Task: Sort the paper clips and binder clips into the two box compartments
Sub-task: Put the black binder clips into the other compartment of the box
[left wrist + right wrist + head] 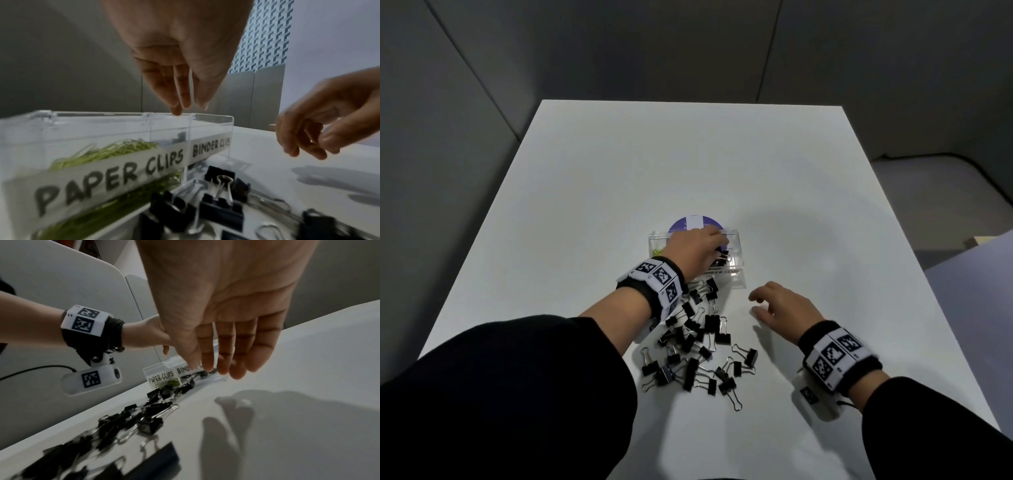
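While the left hand (180,53) hangs empty, fingers straight, over the binder-clip compartment (211,129), the slack, empty right hand (780,305) should reach for the nearest loose binder clips (698,342).

clear plastic two-compartment box (209,119): white strip label (115,180) reads "paper clips" on the left compartment front, second white label (210,147) reads "binder clips" on the right.
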Tool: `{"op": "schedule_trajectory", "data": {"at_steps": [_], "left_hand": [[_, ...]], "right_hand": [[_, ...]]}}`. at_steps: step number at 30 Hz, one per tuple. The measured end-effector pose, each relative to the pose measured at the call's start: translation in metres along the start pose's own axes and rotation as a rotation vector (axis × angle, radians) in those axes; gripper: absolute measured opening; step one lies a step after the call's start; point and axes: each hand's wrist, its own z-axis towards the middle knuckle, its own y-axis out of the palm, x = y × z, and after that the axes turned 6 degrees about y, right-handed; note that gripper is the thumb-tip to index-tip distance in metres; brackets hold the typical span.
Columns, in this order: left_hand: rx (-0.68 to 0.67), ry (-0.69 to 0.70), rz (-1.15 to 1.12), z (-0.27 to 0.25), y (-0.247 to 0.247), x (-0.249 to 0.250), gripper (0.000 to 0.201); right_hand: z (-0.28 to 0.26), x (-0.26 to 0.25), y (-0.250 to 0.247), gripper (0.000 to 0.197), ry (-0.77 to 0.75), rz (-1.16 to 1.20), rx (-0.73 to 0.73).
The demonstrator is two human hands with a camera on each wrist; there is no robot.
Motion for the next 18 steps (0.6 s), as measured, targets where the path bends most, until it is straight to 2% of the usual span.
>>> {"op": "schedule_trajectory", "data": {"at_steps": [4, 8, 14, 18], "left_hand": [[0.051, 0.048, -0.030, -0.032, 0.007, 0.006, 0.026], [-0.147, -0.006, 0.017, -0.085, 0.019, 0.011, 0.034], [-0.424, -0.178, 0.023, -0.150, 0.043, 0.007, 0.093], [-0.417, -0.218, -0.001, -0.168, 0.054, 0.014, 0.103]], "right_hand": [[-0.020, -0.006, 0.004, 0.050, 0.011, -0.063, -0.133], [-0.041, -0.013, 0.015, 0.083, 0.027, -0.105, -0.210], [-0.069, -0.021, 0.039, 0.111, 0.020, -0.152, -0.243], [-0.077, -0.032, 0.057, 0.115, 0.026, -0.146, -0.219]]}}
